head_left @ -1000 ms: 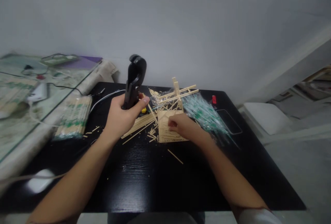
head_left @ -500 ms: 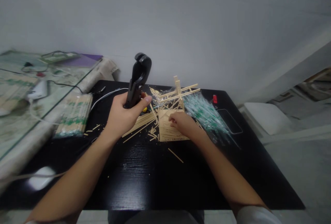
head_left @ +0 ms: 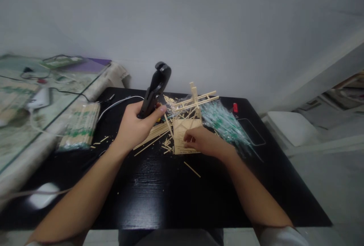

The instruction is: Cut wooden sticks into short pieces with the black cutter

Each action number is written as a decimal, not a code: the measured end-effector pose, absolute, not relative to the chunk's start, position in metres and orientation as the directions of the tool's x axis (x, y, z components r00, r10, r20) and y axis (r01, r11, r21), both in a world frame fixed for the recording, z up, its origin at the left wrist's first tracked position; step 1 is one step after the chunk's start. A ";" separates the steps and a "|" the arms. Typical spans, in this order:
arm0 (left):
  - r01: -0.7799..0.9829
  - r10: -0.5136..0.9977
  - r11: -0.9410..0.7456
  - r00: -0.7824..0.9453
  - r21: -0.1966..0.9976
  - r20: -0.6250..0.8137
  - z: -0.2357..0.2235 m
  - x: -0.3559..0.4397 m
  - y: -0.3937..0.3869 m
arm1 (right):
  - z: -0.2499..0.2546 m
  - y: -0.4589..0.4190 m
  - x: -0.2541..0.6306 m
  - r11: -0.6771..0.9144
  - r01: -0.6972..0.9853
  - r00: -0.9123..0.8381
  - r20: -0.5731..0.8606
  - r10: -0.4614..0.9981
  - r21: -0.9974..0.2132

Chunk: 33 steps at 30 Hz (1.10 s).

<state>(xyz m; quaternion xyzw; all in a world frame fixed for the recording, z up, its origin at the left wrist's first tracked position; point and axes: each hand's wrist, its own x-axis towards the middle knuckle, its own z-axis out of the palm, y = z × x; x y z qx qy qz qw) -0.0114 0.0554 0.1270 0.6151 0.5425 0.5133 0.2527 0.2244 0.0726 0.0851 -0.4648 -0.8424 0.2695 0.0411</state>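
Note:
My left hand is closed around the grip of a black glue gun, which points up and tilts to the right. My right hand rests with curled fingers on a flat panel of glued wooden sticks on the black table. What the fingers pinch, if anything, is hidden. Behind the panel stands a crossed frame of sticks. Loose sticks lie fanned out under my left hand.
Plastic-wrapped sticks with green print lie right of the frame, another pack at the left. A white cable, a red object and a single stick are on the table. A glass-topped surface adjoins at the left.
The glue gun in my left hand has shifted right and tilted further toward the stick frame. My right hand has slid slightly on the panel.

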 end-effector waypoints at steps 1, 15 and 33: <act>0.422 0.930 -0.280 -0.105 0.863 0.353 0.127 -0.012 0.055 | 0.087 0.069 0.222 0.426 0.768 -0.567 -0.198 0.800 -0.479; 0.241 0.933 -0.266 -0.181 0.933 0.312 0.124 -0.013 0.055 | 0.046 0.039 0.185 0.578 0.792 -0.594 -0.465 0.657 -0.196; 0.138 0.957 -0.228 -0.152 0.964 0.248 0.121 -0.011 0.055 | 0.088 0.060 0.200 -0.107 -0.135 -0.617 -0.001 0.787 -0.985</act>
